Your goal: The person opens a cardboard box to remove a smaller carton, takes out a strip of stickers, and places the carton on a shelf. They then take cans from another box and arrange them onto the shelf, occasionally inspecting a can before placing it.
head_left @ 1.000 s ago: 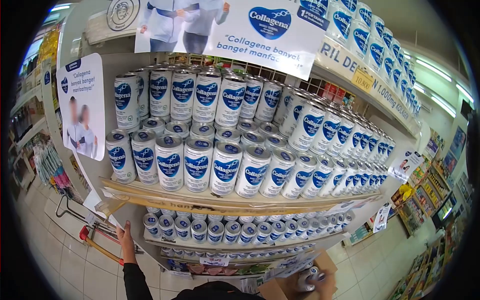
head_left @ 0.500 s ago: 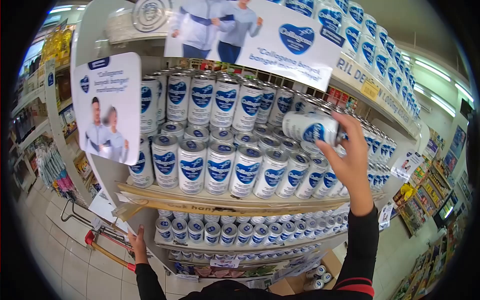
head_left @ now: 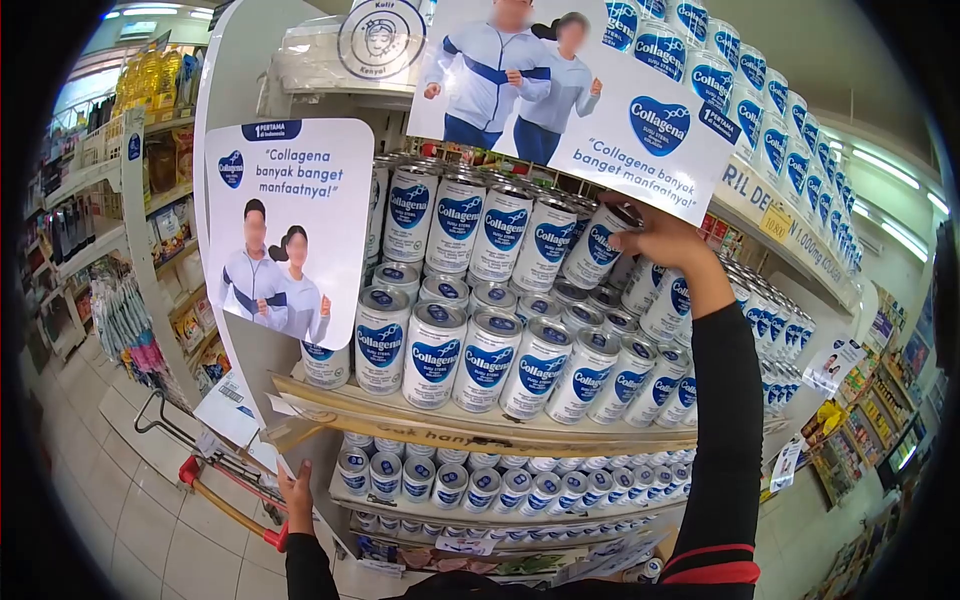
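My right hand is closed on a white can with a blue heart label, at the right end of the upper row of stacked cans. The can leans slightly, its top partly under my fingers and the hanging sign. Below it stands a front row of the same cans on the shelf. Lower left, my left hand rests by the shelf unit's side edge, fingers near a pale edge; whether it grips anything is too small to tell.
A poster board juts out at the left of the shelf. A cart with a red handle stands at the lower left. More cans are stacked on the top shelf at the right. A lower shelf holds smaller-looking cans.
My right hand has moved up and inward, and its can has gone from lying sideways in the air to nearly upright in the upper row. The view has shifted.
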{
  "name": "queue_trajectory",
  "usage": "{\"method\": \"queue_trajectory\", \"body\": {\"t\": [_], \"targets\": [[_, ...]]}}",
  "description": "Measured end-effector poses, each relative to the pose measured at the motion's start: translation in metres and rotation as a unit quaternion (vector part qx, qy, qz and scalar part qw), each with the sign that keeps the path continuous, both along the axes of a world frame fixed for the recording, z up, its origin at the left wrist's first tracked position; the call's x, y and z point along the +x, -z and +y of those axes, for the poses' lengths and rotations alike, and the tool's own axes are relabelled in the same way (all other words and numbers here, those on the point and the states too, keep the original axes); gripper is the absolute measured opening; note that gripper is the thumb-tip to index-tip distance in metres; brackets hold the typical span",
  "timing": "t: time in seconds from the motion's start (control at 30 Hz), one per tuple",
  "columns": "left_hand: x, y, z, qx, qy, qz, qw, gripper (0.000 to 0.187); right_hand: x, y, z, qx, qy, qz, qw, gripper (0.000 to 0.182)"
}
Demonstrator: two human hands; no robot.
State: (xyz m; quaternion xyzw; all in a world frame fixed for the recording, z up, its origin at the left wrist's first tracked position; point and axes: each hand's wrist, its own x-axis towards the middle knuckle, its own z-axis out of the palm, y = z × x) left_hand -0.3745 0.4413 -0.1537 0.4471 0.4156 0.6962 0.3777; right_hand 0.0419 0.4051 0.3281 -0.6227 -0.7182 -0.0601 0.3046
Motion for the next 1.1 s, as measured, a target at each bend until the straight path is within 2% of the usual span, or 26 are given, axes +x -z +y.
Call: {"method": "queue_trajectory", "body": {"t": [0.07, 0.1, 0.17, 0.2, 0.27, 0.4, 0.6, 0.7, 0.77, 0.8, 0.87, 1.0, 1.07, 1.1], "targets": [[0.000, 0.002, 0.001, -0.001, -0.003, 0.007, 1.000, 0.045, 0.004, -0.002, 0.007, -0.048, -0.034, 0.104, 0.993, 0.050], [0.000, 0.002, 0.001, -0.002, -0.004, 0.009, 1.000, 0.045, -0.001, -0.004, 0.004, -0.048, -0.034, 0.105, 0.993, 0.050], [0.000, 0.001, 0.001, -0.004, -0.005, 0.011, 1.000, 0.045, -0.019, -0.010, -0.004, -0.110, -0.001, 0.031, 0.993, 0.049], [0.000, 0.001, 0.000, -0.004, -0.004, 0.003, 1.000, 0.045, -0.021, -0.009, -0.002, -0.111, -0.001, 0.031, 0.993, 0.049], [0.001, 0.001, 0.001, -0.005, -0.002, -0.006, 1.000, 0.045, -0.023, -0.007, 0.000, -0.079, 0.002, -0.072, 0.994, 0.050], [0.000, 0.005, 0.002, -0.009, -0.010, -0.001, 1.000, 0.044, -0.012, -0.003, 0.009, -0.078, -0.012, -0.085, 0.993, 0.052], [0.004, -0.002, 0.000, -0.006, -0.023, -0.010, 1.000, 0.044, -0.008, -0.001, 0.013, -0.109, -0.018, -0.010, 0.994, 0.053], [0.004, -0.001, 0.000, -0.012, -0.032, -0.007, 0.999, 0.046, -0.003, 0.002, 0.016, -0.111, -0.035, -0.016, 0.993, 0.053], [0.003, 0.001, 0.001, -0.011, -0.032, -0.003, 0.999, 0.047, 0.002, 0.005, 0.019, -0.061, -0.062, -0.087, 0.992, 0.051], [0.002, 0.003, 0.003, -0.007, -0.034, 0.000, 0.999, 0.045, 0.001, 0.005, 0.017, -0.060, -0.061, -0.085, 0.993, 0.051], [0.000, 0.012, 0.007, -0.004, -0.036, 0.004, 0.999, 0.043, -0.004, 0.005, 0.014, -0.104, -0.063, -0.007, 0.993, 0.051], [0.001, 0.009, 0.006, 0.002, -0.035, 0.010, 0.999, 0.043, -0.006, 0.008, 0.010, -0.094, -0.070, -0.021, 0.993, 0.051], [0.000, 0.009, 0.006, -0.009, -0.034, 0.013, 0.999, 0.043, -0.007, 0.012, 0.007, -0.099, -0.068, 0.017, 0.993, 0.051], [-0.001, 0.013, 0.010, -0.004, -0.035, 0.017, 0.999, 0.043, -0.006, 0.014, 0.009, -0.068, -0.065, -0.037, 0.995, 0.052]]}}
